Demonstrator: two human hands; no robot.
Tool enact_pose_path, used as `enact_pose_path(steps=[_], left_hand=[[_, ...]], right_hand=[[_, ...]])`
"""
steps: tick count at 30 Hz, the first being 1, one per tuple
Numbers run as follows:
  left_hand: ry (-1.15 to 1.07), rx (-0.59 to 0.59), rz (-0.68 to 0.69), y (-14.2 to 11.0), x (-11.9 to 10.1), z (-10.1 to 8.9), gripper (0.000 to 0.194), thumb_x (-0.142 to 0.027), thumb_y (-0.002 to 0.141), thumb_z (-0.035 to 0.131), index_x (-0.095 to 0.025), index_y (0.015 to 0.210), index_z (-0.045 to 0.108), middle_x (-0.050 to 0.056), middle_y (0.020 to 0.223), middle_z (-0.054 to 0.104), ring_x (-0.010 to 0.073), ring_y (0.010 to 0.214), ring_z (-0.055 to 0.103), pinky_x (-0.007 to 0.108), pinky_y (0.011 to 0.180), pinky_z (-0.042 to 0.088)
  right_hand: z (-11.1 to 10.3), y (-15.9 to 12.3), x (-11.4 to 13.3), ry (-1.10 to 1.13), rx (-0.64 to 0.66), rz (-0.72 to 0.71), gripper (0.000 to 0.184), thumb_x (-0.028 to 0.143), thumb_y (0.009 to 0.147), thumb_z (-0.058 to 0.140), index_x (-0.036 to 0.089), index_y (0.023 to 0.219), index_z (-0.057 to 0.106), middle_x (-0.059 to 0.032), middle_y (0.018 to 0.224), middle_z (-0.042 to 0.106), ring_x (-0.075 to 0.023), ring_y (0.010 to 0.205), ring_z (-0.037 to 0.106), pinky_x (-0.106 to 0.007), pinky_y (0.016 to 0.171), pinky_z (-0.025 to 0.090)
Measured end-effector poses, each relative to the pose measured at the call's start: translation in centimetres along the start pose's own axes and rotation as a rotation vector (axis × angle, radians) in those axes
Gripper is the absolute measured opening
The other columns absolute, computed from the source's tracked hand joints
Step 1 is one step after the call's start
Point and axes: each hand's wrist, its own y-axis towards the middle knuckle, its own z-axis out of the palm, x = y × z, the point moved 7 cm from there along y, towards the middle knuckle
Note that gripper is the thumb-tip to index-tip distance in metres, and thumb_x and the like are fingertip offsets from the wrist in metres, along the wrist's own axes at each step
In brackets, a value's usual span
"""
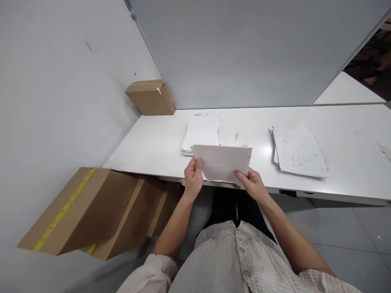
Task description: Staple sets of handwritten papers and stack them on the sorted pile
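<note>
The left hand (193,178) and right hand (253,185) each pinch a lower corner of a folded sheet (222,163), held over the counter (159,142) edge. It looks light, limp and easily creased; corners suit gripping. One paper stack (201,132) lies at 12 o'clock, another pile (301,152) at 2, bare counter between.

White desk (336,179), grey partition (244,53)
</note>
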Motion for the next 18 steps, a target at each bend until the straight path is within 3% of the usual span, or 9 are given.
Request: enact_pose_path(steps=[4,8,11,13,15,18], left_hand=[[0.051,-0.077,0.088,0.5,-0.3,0.9,0.035,-0.049,0.089,0.037,-0.020,0.075,0.051,0.001,0.064,0.052,0.0129,0.063,0.052,0.024,0.061,0.044],[-0.004,0.009,0.103,0.7,1.0,2.1,0.038,-0.046,0.091,0.034,-0.019,0.109,0.053,0.009,0.104,0.062,0.0182,0.100,0.057,0.030,0.086,0.046],[-0.050,0.040,0.113,0.8,1.0,2.4,0.038,-0.043,0.092,0.032,-0.020,0.115,0.051,0.010,0.114,0.059,0.0179,0.108,0.054,0.031,0.091,0.044],[-0.040,0.016,0.112,0.8,0.8,2.2,0.035,-0.044,0.092,0.034,-0.020,0.107,0.054,0.008,0.104,0.061,0.0163,0.096,0.057,0.028,0.083,0.046],[-0.013,-0.019,0.099,0.8,0.7,2.0,0.032,-0.046,0.091,0.036,-0.020,0.092,0.055,0.004,0.080,0.059,0.0131,0.073,0.055,0.025,0.068,0.045],[-0.002,-0.036,0.079,0.9,0.7,2.0,0.033,-0.048,0.089,0.038,-0.020,0.074,0.048,-0.003,0.056,0.038,0.0100,0.052,0.039,0.023,0.052,0.037]], right_hand=[[-0.8,1.8,0.1,-0.002,-0.062,-0.070,0.028,0.040,0.079,0.060,0.021,0.099,0.066,-0.0034,0.098,0.069,-0.0231,0.094,0.061,-0.035,0.083,0.046],[-1.1,2.3,-1.2,0.059,-0.081,-0.013,0.032,0.039,0.075,0.065,0.021,0.100,0.064,-0.0046,0.101,0.069,-0.0236,0.095,0.061,-0.036,0.082,0.047],[-1.1,2.3,-1.3,0.068,-0.096,0.007,0.031,0.039,0.074,0.066,0.020,0.098,0.065,-0.0055,0.100,0.069,-0.0245,0.094,0.061,-0.037,0.082,0.047],[-1.1,2.3,-1.1,0.064,-0.104,-0.003,0.030,0.039,0.074,0.065,0.019,0.096,0.066,-0.0057,0.098,0.070,-0.0251,0.094,0.061,-0.038,0.082,0.047],[-1.1,2.4,-1.0,0.052,-0.107,-0.015,0.030,0.040,0.075,0.065,0.019,0.096,0.066,-0.0057,0.097,0.070,-0.0255,0.093,0.061,-0.039,0.082,0.047],[-0.9,2.6,-1.1,0.012,-0.102,-0.012,0.032,0.042,0.074,0.064,0.018,0.096,0.066,-0.0058,0.095,0.070,-0.0258,0.091,0.062,-0.039,0.080,0.048]])
